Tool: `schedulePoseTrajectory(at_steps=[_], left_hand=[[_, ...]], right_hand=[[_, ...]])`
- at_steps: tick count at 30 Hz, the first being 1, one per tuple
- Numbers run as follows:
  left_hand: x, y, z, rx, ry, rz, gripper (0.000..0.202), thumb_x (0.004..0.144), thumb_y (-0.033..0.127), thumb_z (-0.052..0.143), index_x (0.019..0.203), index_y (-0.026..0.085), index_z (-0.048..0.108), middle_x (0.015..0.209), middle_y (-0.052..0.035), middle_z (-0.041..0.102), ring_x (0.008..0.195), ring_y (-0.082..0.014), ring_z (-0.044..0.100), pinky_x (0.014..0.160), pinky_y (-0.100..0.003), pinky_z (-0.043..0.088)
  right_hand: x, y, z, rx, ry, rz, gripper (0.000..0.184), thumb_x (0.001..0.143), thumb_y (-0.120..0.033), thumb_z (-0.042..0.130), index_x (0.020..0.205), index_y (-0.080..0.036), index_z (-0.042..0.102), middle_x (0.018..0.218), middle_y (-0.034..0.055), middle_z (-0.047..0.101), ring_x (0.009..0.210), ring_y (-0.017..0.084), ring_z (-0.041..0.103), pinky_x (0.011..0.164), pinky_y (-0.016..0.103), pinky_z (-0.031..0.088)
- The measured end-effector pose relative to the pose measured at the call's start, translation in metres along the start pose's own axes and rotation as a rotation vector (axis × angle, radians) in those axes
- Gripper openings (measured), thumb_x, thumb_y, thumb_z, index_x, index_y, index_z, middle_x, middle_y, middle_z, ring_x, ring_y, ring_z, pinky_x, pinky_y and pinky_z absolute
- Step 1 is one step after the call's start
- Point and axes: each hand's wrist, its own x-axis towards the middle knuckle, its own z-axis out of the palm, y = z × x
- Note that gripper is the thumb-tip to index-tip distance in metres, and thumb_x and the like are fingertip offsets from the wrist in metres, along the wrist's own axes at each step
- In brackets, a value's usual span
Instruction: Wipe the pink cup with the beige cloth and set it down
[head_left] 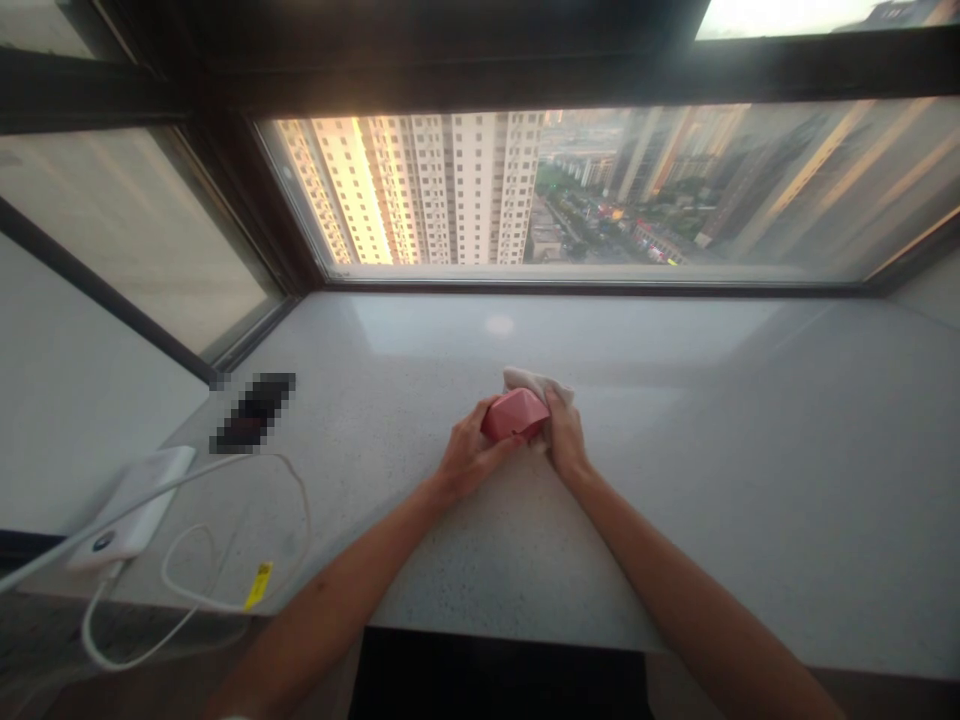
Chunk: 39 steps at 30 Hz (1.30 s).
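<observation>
A pink-red faceted object, its exact kind unclear, is held between both hands just above or on the pale stone sill. My left hand grips its left side, with the thumb along the lower edge. A light-coloured cloth lies bunched behind and to the right of the object. My right hand is closed on this cloth and presses it against the object's right side. The underside of the object and some of the fingertips are hidden.
The speckled sill runs below a window with a dark frame. At the left lie a white power bank-like box, a looped white cable with a yellow tag, and a blurred-out dark object.
</observation>
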Motion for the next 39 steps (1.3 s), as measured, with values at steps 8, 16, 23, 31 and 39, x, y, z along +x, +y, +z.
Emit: schedulePoseTrajectory(at_steps=[8,16,23,31,39], left_hand=[[-0.002,-0.013,-0.001,-0.033,0.006,0.025,0.058,0.091,0.056,0.077,0.131,0.016,0.065,0.117,-0.0116,0.078,0.100,-0.0259,0.071,0.088,-0.035,0.055],[-0.001,-0.008,-0.003,-0.001,0.005,0.025,0.059,0.091,0.047,0.078,0.139,0.016,0.060,0.119,-0.0118,0.076,0.103,-0.0264,0.071,0.095,-0.040,0.056],[0.000,-0.018,0.000,0.010,0.006,0.001,0.049,0.090,0.044,0.075,0.128,0.015,0.065,0.111,-0.0111,0.077,0.095,-0.0270,0.070,0.088,-0.039,0.057],[-0.001,-0.006,-0.005,0.029,-0.060,0.020,0.063,0.098,0.050,0.073,0.148,0.021,0.049,0.137,-0.0147,0.070,0.118,-0.0272,0.070,0.104,-0.040,0.054],[0.003,-0.008,-0.002,0.038,-0.201,0.013,0.052,0.095,0.047,0.075,0.135,0.018,0.059,0.127,-0.0149,0.074,0.113,-0.0301,0.071,0.104,-0.045,0.055]], right_hand=[[-0.013,-0.019,0.002,-0.254,-0.273,-0.690,0.045,0.107,-0.049,0.051,0.146,-0.034,0.069,0.152,0.0062,0.069,0.152,0.034,0.053,0.129,0.061,0.036],[-0.008,-0.011,0.003,-0.151,-0.122,-0.362,0.052,0.109,-0.055,0.044,0.140,-0.025,0.073,0.138,0.0122,0.076,0.132,0.034,0.068,0.115,0.056,0.051],[-0.015,-0.022,0.005,-0.295,-0.243,-0.689,0.048,0.105,-0.044,0.052,0.149,-0.032,0.066,0.155,0.0070,0.067,0.151,0.034,0.053,0.129,0.059,0.035],[0.008,0.013,0.009,0.230,-0.008,0.211,0.060,0.097,-0.074,0.058,0.104,-0.018,0.079,0.094,0.0090,0.081,0.085,0.026,0.073,0.081,0.039,0.058],[0.001,-0.027,-0.012,-0.365,-0.141,-0.617,0.041,0.106,-0.041,0.053,0.141,-0.028,0.070,0.146,0.0117,0.071,0.133,0.034,0.064,0.116,0.055,0.048]])
